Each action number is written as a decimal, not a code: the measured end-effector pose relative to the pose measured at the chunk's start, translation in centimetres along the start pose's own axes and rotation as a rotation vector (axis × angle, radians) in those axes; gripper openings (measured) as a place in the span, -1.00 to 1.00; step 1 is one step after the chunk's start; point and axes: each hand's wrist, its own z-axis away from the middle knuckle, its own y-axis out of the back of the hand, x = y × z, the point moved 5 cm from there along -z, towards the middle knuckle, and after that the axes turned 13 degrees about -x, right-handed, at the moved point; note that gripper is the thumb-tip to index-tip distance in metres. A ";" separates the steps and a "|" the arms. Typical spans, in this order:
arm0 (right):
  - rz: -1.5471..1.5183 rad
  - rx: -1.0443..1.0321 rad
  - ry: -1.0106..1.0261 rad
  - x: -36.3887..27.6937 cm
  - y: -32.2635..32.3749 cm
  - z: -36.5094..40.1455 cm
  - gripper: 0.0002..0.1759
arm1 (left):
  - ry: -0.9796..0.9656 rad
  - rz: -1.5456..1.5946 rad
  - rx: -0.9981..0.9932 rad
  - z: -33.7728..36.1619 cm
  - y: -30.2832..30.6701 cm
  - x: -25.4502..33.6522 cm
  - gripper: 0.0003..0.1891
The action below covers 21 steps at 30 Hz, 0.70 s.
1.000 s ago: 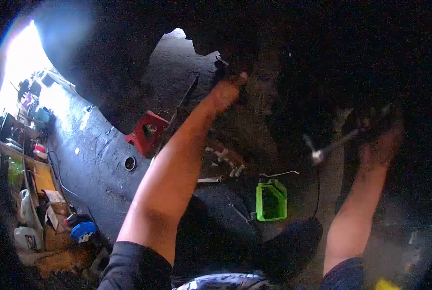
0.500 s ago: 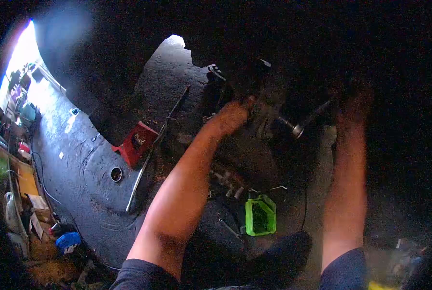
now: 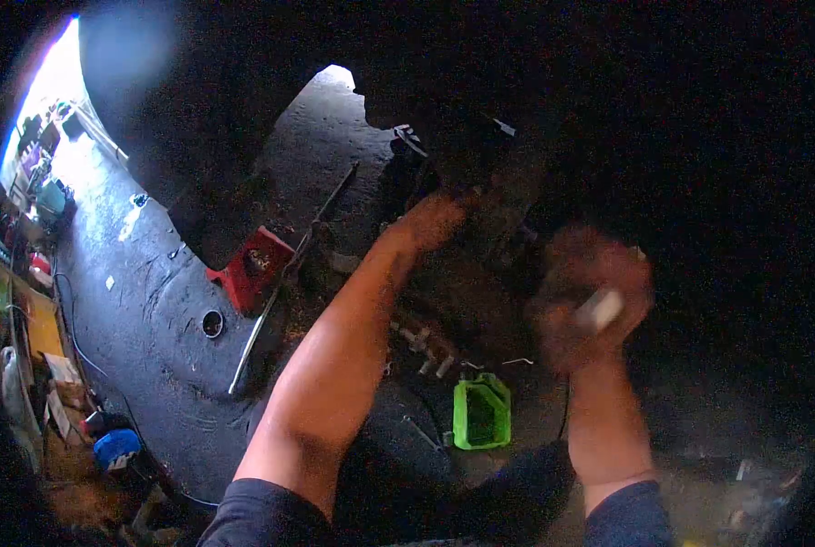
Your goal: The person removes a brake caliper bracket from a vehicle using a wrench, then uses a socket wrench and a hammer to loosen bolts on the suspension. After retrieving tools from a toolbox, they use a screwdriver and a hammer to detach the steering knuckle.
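Note:
My left hand reaches into the dark part above the middle; its fingers fade into shadow, and what they touch is hidden. Lower and to the right, my right hand is smeared by motion, with a pale, blurred patch at it that I cannot make out. Below and between the arms sits a bright green tray, with several metal parts just above and left of it.
A red stand is on the floor left of my left forearm, beside a long metal bar. A round cup stands nearby. Boxes, a blue object and a cable line the far left.
My right hand has come down and to the left. The metal tool with a round end near it no longer shows. My left hand stays in nearly the same place.

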 end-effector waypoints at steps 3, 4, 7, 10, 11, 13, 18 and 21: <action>0.300 0.184 -0.217 4.7 1.9 -0.2 -0.60 | 0.063 -0.092 -0.110 -0.4 -0.3 0.0 -0.59; 0.310 0.161 -0.204 4.3 1.5 -0.1 -0.60 | -0.051 -0.078 -0.014 0.2 -0.1 1.1 -0.60; 0.266 -0.120 -0.143 -0.8 -1.1 0.6 -0.61 | 0.128 -0.125 -0.174 0.8 1.1 2.5 -0.60; 0.213 -0.237 -0.442 0.6 -2.2 2.0 -0.68 | 0.157 -0.300 -0.225 -0.4 0.4 0.4 -0.59; -0.177 0.022 -0.500 2.5 -1.8 2.5 -0.70 | 0.135 -0.262 -0.178 -0.6 0.0 -0.4 -0.57; -0.288 0.251 -0.590 5.3 -1.5 3.3 -0.71 | 0.126 -0.077 -0.075 -0.6 -0.1 -1.3 -0.53; 0.020 0.042 -0.806 8.2 -5.1 5.5 -0.64 | 0.247 0.327 0.022 1.7 0.8 -3.0 -0.43; 0.157 -0.099 -0.808 10.1 -6.2 7.1 -0.64 | 0.118 0.942 0.344 5.1 2.8 -6.9 -0.43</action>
